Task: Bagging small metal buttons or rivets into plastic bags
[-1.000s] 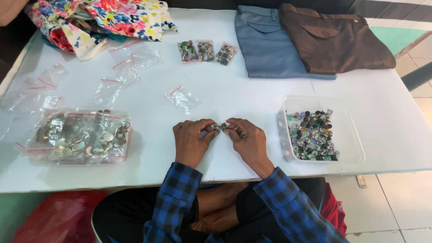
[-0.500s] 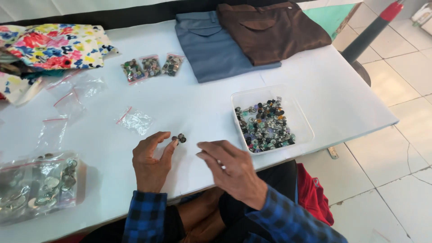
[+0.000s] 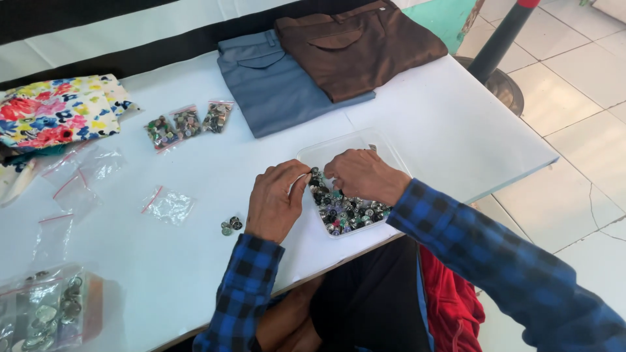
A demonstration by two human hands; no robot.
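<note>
In the head view, the left hand and the right hand meet at the near left corner of a clear, shallow, square plastic tray that sits on the white counter close to its near edge. The tray is heaped with small round metal buttons, silver and dark, some with green or bluish faces, glinting and jumbled in a loose pile. The right hand lies over the far part of the pile, its fingertips curled down among the buttons in a narrow grip; whether it pinches one cannot be told. The left hand rests on the counter just beside the tray's left wall, thumb and forefinger drawn close at the rim, and what they hold, if anything, is hidden.

Just left of the left hand lie two loose metal buttons, touching each other. Farther left sits a small empty clear zip bag. Three small filled zip bags lie in a row toward the far side, near folded grey-blue trousers and folded brown trousers. A flowered cloth lies at far left.
</note>
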